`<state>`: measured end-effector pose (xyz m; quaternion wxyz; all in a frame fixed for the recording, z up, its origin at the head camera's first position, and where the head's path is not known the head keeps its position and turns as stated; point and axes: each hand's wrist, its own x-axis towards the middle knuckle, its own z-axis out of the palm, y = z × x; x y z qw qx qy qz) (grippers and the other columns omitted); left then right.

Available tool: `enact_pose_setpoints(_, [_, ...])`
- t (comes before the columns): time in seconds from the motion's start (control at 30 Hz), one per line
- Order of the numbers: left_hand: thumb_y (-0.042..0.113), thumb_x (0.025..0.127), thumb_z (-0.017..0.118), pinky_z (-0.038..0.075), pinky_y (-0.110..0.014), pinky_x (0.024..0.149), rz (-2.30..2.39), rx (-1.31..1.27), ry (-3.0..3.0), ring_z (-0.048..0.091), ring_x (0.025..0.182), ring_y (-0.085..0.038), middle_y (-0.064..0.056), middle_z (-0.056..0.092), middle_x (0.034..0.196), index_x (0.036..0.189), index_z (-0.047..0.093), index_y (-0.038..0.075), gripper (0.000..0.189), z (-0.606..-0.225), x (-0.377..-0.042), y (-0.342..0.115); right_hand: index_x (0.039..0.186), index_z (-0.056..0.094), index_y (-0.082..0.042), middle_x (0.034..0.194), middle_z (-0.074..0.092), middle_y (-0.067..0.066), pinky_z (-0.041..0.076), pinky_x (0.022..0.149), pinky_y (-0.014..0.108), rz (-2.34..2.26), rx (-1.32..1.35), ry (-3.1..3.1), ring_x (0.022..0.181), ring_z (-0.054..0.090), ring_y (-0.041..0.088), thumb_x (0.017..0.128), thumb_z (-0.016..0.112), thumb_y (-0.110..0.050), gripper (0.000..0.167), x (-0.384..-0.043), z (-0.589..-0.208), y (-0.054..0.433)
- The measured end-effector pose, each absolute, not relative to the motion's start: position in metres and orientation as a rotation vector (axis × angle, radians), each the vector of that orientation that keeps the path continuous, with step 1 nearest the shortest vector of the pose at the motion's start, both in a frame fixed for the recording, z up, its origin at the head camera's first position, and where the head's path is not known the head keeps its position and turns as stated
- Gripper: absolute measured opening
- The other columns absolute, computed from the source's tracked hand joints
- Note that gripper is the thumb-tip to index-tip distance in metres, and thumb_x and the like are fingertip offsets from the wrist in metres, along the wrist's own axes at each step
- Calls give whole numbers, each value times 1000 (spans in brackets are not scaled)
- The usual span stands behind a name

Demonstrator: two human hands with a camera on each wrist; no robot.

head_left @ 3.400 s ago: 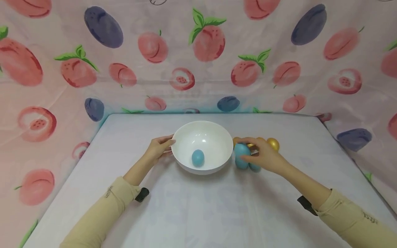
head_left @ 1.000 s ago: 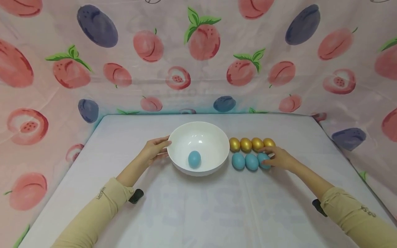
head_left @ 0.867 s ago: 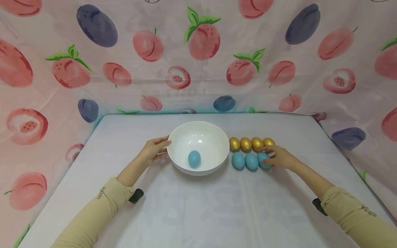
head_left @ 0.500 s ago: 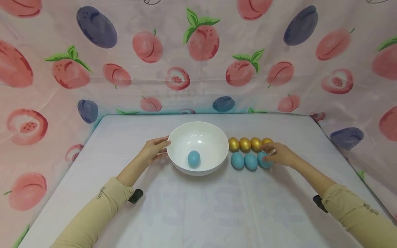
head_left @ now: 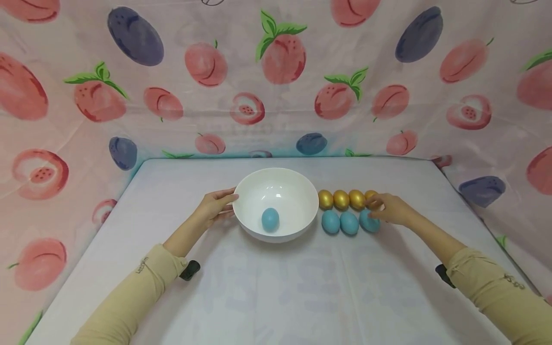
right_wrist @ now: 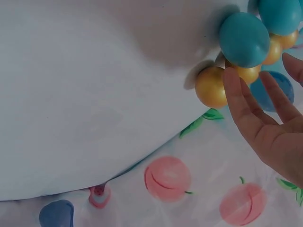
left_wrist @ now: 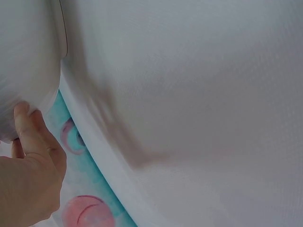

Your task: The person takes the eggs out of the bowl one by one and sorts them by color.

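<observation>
In the head view my left hand [head_left: 214, 207] grips the left rim of a white bowl [head_left: 297, 206], thumb at the rim and fingers beneath. One blue egg [head_left: 270, 219] lies inside the bowl. To the bowl's right, three blue eggs [head_left: 349, 223] form a row in front of a row of several gold eggs [head_left: 341, 200]. My right hand [head_left: 393, 209] hovers at the right end of both rows, holding nothing. The right wrist view has its fingertips [right_wrist: 231, 78] beside the end gold egg [right_wrist: 211, 87] and just below a blue egg [right_wrist: 244, 40].
A pale cloth covers the table [head_left: 276, 292]. Behind it and at the sides hangs a fruit-patterned curtain [head_left: 172, 43]. Dark wrist devices [head_left: 190, 270] show at both sleeves.
Earlier my right hand held a blue egg close beside the bowl. Later it gripped the rightmost blue egg, then let go and rose slightly toward the gold row. My left hand stays on the bowl.
</observation>
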<state>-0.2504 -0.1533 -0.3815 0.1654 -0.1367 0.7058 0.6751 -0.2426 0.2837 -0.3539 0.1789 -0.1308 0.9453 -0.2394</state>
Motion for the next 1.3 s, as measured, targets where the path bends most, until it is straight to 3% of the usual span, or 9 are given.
enact_pose_setpoints(0.27, [17, 93, 58, 59, -18, 71, 1926, -388, 2011, 64, 72, -4, -19, 47, 140, 140, 44, 7, 50, -381, -250, -154, 120, 51, 14, 112, 55, 36, 60, 62, 32, -684, -405, 2662, 77, 63, 24, 85, 65, -11, 44, -244, -367, 282])
enact_pose_setpoints(0.53, [19, 93, 59, 59, -18, 72, 1911, -392, 2019, 64, 75, -5, -19, 46, 141, 140, 45, 8, 50, -380, -251, -154, 115, 56, 8, 104, 55, 32, 60, 60, 30, -783, -421, 2634, 75, 62, 23, 81, 70, -18, 44, -246, -375, 287])
enact_pose_setpoints(0.93, [19, 93, 59, 58, -17, 73, 1901, -374, 2021, 64, 75, -4, -20, 46, 141, 140, 44, 6, 51, -381, -250, -156, 125, 49, 9, 107, 55, 32, 60, 64, 34, -780, -356, 2606, 79, 62, 25, 88, 64, -16, 47, -239, -366, 281])
enact_pose_setpoints(1.3, [19, 93, 59, 58, -18, 73, 1907, -383, 2009, 64, 75, -5, -20, 46, 141, 140, 44, 7, 51, -382, -252, -155, 123, 50, 10, 108, 56, 33, 61, 63, 35, -779, -371, 2621, 80, 63, 28, 89, 61, -15, 44, -242, -358, 284])
